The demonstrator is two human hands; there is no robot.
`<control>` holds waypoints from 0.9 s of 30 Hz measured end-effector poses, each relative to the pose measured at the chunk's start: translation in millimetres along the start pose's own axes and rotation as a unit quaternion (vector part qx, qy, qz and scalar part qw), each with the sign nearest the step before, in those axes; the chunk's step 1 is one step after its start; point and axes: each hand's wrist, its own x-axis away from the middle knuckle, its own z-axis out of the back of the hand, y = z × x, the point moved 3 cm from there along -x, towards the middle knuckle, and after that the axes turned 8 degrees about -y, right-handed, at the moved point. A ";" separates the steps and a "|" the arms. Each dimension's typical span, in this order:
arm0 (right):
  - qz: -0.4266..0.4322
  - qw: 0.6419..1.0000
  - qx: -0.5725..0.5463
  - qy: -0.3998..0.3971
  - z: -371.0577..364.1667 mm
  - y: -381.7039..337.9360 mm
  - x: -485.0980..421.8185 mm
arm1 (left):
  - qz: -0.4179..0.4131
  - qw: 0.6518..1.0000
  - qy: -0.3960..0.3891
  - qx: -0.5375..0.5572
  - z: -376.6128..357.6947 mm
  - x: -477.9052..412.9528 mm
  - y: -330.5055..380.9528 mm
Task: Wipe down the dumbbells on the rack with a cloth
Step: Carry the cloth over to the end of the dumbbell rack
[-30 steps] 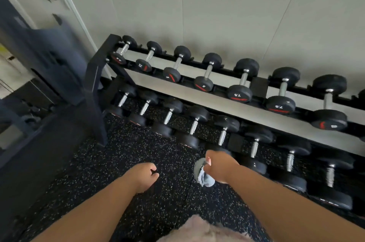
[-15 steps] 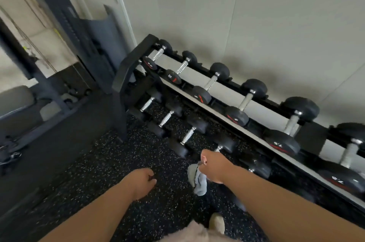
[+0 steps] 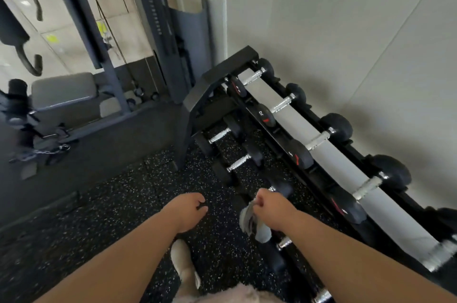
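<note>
A black two-tier rack [image 3: 222, 67] runs along the wall from the middle to the lower right. Its upper shelf carries black dumbbells [image 3: 299, 154] with chrome handles, and smaller ones [image 3: 237, 161] lie on the lower shelf. My right hand [image 3: 272, 208] grips a bunched grey cloth [image 3: 252, 222] that hangs just in front of the lower row, not touching a dumbbell. My left hand [image 3: 188, 211] hovers over the floor to the left with its fingers curled; something small and dark shows at the fingertips, too small to name.
A cable machine frame [image 3: 158, 30] and a padded bench [image 3: 61, 89] stand to the left of the rack. Speckled black rubber floor [image 3: 111, 203] lies in front. My light shoe [image 3: 183, 260] is below my hands. A grey wall [image 3: 346, 30] backs the rack.
The view has swung left, so the rack now sits at the right and the cable machine fills the left. Both hands keep their pose, the right still holding the cloth.
</note>
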 end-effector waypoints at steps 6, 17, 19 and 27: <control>-0.015 1.000 0.004 -0.004 21.7 -54.3 -71.6 | -0.008 1.000 -0.003 0.001 66.1 -53.8 -57.4; -0.061 0.991 -0.090 0.077 69.6 -185.3 -194.1 | -0.038 0.996 0.044 -0.067 252.7 -117.8 -167.4; -0.069 0.986 -0.121 0.090 80.5 -201.9 -208.8 | -0.038 0.995 0.055 -0.079 280.9 -127.2 -176.5; -0.070 0.971 -0.190 0.129 127.9 -224.6 -268.6 | -0.070 0.992 0.055 -0.094 346.2 -174.5 -165.6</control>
